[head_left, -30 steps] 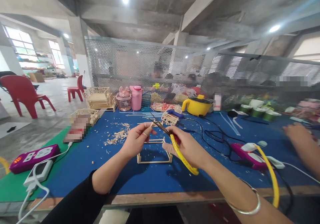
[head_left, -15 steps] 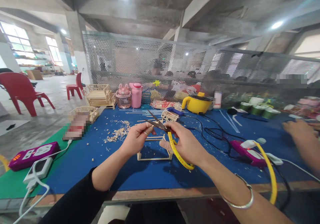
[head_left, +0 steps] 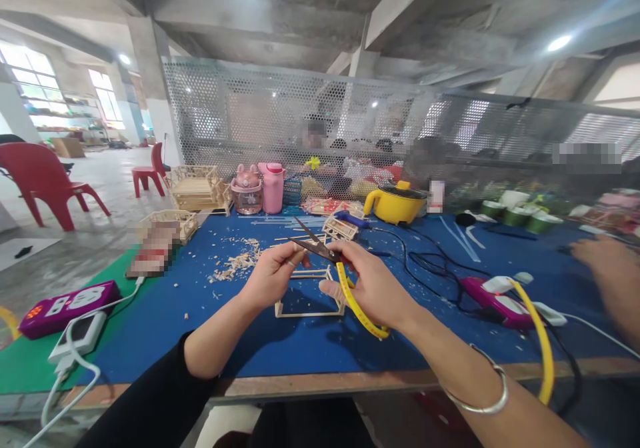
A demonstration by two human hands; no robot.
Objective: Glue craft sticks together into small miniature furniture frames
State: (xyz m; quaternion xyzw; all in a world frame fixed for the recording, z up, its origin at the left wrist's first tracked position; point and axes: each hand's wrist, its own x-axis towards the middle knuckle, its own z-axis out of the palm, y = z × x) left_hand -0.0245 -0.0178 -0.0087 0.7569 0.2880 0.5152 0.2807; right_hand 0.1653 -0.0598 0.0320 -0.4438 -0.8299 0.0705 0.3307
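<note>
My right hand (head_left: pixel 374 281) grips yellow-handled scissors (head_left: pixel 320 248), their dark blades open and pointing left and up. My left hand (head_left: pixel 274 275) pinches a thin wooden stick (head_left: pixel 295 256) and holds it between the blades. Both hands hover over a small frame of wooden sticks (head_left: pixel 309 295) that stands on the blue table mat (head_left: pixel 300 348).
Wood chips (head_left: pixel 235 265) lie left of the frame. A purple power strip (head_left: pixel 63 307) and a charger sit at the left. A glue gun (head_left: pixel 500 295) and black cables lie at the right, near another person's hand (head_left: pixel 607 268). Behind are a yellow pot (head_left: pixel 395 207), pink bottles (head_left: pixel 260 195) and stick-built models (head_left: pixel 197 191).
My hands have stayed together over the frame, and the scissor blades have closed in on the stick. The view has shifted slightly. The other person's hand at the right has moved a little.
</note>
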